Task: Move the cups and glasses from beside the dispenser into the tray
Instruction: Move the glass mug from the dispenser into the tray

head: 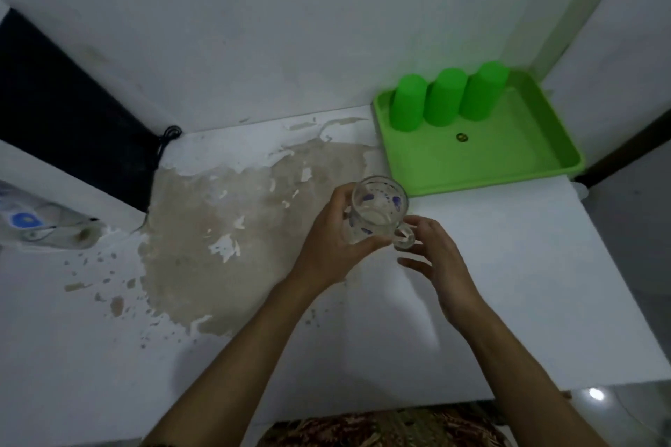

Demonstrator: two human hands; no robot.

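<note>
White counter [508, 265]: tray [508, 170] holds three cups [444, 98] (inverted).

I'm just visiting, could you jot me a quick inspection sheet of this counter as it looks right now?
Surface: white counter, a large patch worn brown.
Job's things: three green cups upside down in the green tray; glass mug held short of the tray.
Clutter: small dark object on the tray floor.
Grippers: left hand grips the mug; right hand at its handle.
Cables: black cord by the wall.
Surroundings: dispenser at left.
</note>
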